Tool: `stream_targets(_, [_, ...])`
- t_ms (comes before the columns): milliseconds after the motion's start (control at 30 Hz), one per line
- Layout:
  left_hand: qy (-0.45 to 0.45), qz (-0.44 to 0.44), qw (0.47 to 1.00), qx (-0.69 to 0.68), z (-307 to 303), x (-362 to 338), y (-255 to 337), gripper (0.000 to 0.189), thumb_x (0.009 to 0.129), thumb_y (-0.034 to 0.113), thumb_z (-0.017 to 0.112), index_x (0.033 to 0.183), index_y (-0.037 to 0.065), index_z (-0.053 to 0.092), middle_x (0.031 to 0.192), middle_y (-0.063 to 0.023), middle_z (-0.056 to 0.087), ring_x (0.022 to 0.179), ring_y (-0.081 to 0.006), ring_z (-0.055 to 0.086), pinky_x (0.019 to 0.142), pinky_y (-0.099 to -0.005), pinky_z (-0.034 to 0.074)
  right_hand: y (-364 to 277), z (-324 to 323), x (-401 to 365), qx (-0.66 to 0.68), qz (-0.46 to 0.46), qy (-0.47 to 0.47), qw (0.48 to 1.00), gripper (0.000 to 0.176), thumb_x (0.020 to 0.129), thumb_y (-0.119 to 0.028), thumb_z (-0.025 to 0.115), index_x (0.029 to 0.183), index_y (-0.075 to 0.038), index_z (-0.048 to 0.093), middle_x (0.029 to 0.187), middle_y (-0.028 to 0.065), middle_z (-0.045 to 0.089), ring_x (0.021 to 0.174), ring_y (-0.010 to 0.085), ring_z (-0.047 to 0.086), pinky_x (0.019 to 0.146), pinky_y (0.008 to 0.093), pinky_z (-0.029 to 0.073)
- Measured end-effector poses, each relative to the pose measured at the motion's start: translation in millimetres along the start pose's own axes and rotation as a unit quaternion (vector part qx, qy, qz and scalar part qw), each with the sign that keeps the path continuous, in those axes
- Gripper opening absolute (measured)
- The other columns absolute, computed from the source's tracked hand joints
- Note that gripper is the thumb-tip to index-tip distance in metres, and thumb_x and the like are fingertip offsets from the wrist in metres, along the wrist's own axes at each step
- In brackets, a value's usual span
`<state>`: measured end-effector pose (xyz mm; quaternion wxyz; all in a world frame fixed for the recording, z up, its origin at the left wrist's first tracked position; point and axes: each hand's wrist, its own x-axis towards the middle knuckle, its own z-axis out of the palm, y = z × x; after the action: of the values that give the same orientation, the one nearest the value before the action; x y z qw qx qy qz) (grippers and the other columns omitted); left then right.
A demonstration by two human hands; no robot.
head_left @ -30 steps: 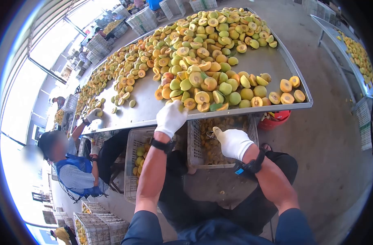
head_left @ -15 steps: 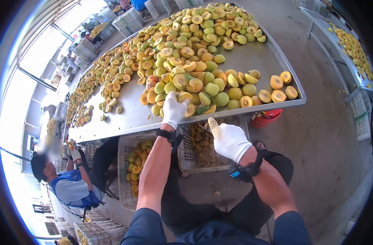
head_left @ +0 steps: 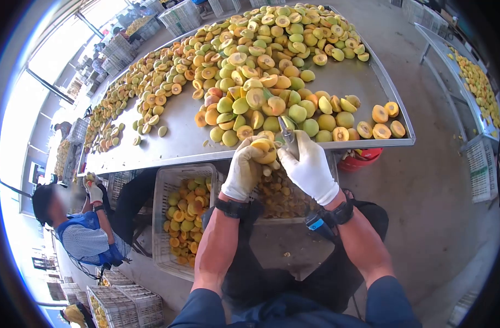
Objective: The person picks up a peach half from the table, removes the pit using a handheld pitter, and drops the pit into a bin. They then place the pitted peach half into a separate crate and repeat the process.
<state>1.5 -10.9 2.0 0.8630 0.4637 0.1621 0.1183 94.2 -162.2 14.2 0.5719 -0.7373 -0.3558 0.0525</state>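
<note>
In a white glove, my left hand [head_left: 244, 169] is closed round a halved yellow fruit [head_left: 266, 150], cut face up, just off the table's front edge. My right hand [head_left: 309, 167], gloved too, grips a metal pitting tool [head_left: 287, 133] whose tip points up and away beside the fruit. Behind both hands, a heap of halved and whole fruits [head_left: 255, 98] covers much of the metal table [head_left: 206, 156]. A crate of bare-looking pieces [head_left: 280, 197] lies below my hands, partly hidden by them.
A crate of cut fruit [head_left: 187, 218] is below the table at left. Beyond it sits a person in a blue vest [head_left: 91, 240]. A red bucket [head_left: 362, 158] stands under the right corner. Another fruit table [head_left: 452, 71] is at far right.
My left hand has lifted from the heap toward me with a halved fruit. My right hand has moved up beside it, and the tool now shows upright. The view has shifted slightly.
</note>
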Motion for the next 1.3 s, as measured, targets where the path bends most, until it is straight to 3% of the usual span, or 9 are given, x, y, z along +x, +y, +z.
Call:
stream_targets(200, [0.018, 0.02, 0.999, 0.028, 18, -2, -3, 0.042, 0.088, 0.013, 0.047, 0.129, 0.002, 0.049, 0.107, -0.013, 0.062, 0.084, -0.0216, 0.065, 0.061, -0.0307, 0.056, 10, 12, 5, -0.062, -0.062, 0.026, 0.996, 0.023, 0.08, -0.013, 0.074, 0.093, -0.001, 0.06, 0.086, 0.0203, 0.062, 0.081, 0.0398, 0.062, 0.071, 0.0455, 0.05])
stream_targets(267, [-0.096, -0.028, 0.995, -0.024, 13, -2, 4, 0.039, 0.096, 0.018, 0.047, 0.131, 0.002, 0.049, 0.111, -0.0111, 0.062, 0.091, -0.0205, 0.065, 0.067, -0.0319, 0.057, 9, 10, 4, -0.073, -0.051, 0.014, 0.996, 0.023, 0.08, -0.013, 0.074, 0.095, -0.001, 0.061, 0.087, 0.0199, 0.062, 0.081, 0.0398, 0.062, 0.071, 0.0457, 0.051])
stream_targets(400, [-0.012, 0.022, 0.996, -0.082, 17, -1, -12, 0.038, 0.102, 0.023, 0.045, 0.133, 0.002, 0.048, 0.115, -0.0097, 0.062, 0.1, -0.0191, 0.063, 0.073, -0.0319, 0.056, 7, 17, 0, -0.104, -0.098, 0.03, 0.989, 0.021, 0.08, -0.012, 0.073, 0.092, -0.002, 0.06, 0.088, 0.0199, 0.062, 0.081, 0.0401, 0.062, 0.071, 0.0457, 0.051])
stream_targets(467, [-0.046, 0.048, 0.997, 0.024, 7, 2, -19, 0.038, 0.103, 0.025, 0.04, 0.13, 0.001, 0.051, 0.121, -0.0107, 0.061, 0.111, -0.0178, 0.06, 0.095, -0.0325, 0.049, 9, 20, -1, -0.128, -0.11, 0.053, 0.984, 0.021, 0.079, -0.012, 0.073, 0.091, -0.001, 0.06, 0.089, 0.0195, 0.062, 0.083, 0.0406, 0.062, 0.071, 0.0461, 0.051])
stream_targets(700, [-0.009, -0.075, 0.993, 0.093, 8, -3, -3, 0.033, 0.102, 0.032, 0.044, 0.121, 0.006, 0.053, 0.087, -0.0072, 0.065, 0.052, -0.0141, 0.059, 0.041, -0.0231, 0.044, 3, 11, -1, -0.16, -0.006, -0.019, 0.987, 0.023, 0.079, -0.013, 0.074, 0.091, 0.001, 0.061, 0.09, 0.0208, 0.063, 0.087, 0.0414, 0.063, 0.074, 0.0463, 0.051])
stream_targets(1033, [0.019, -0.036, 0.991, 0.131, 13, -4, -20, 0.034, 0.102, 0.032, 0.045, 0.118, 0.004, 0.056, 0.084, -0.007, 0.065, 0.058, -0.0135, 0.061, 0.045, -0.0231, 0.045, 16, 1, 11, -0.12, 0.058, -0.14, 0.981, 0.023, 0.08, -0.016, 0.07, 0.084, 0.004, 0.06, 0.08, 0.0267, 0.064, 0.083, 0.0454, 0.063, 0.074, 0.049, 0.051])
stream_targets(1100, [0.067, 0.106, 0.986, 0.112, 11, 6, -38, 0.033, 0.102, 0.029, 0.045, 0.12, 0.003, 0.056, 0.09, -0.0084, 0.065, 0.069, -0.0144, 0.063, 0.054, -0.0263, 0.049, 15, 3, 6, -0.156, 0.029, -0.143, 0.977, 0.021, 0.08, -0.01, 0.068, 0.092, 0.005, 0.06, 0.085, 0.027, 0.064, 0.085, 0.0448, 0.063, 0.071, 0.046, 0.05])
stream_targets(1233, [0.154, 0.065, 0.982, -0.086, 4, 28, -16, 0.035, 0.103, 0.03, 0.044, 0.117, 0.002, 0.059, 0.098, -0.0126, 0.065, 0.075, -0.0201, 0.062, 0.063, -0.0316, 0.052, -9, 6, -9, -0.166, -0.02, -0.176, 0.97, 0.022, 0.083, -0.013, 0.068, 0.092, 0.004, 0.057, 0.085, 0.0265, 0.065, 0.084, 0.0464, 0.062, 0.071, 0.0495, 0.049])
stream_targets(1300, [0.079, 0.033, 0.99, -0.114, -5, 22, -1, 0.033, 0.101, 0.031, 0.045, 0.115, 0.005, 0.059, 0.098, -0.0119, 0.067, 0.08, -0.0238, 0.065, 0.064, -0.0352, 0.053, -13, 0, -6, -0.19, 0.03, -0.206, 0.959, 0.025, 0.085, -0.017, 0.066, 0.095, 0.004, 0.058, 0.084, 0.0264, 0.065, 0.084, 0.0455, 0.063, 0.073, 0.0505, 0.05])
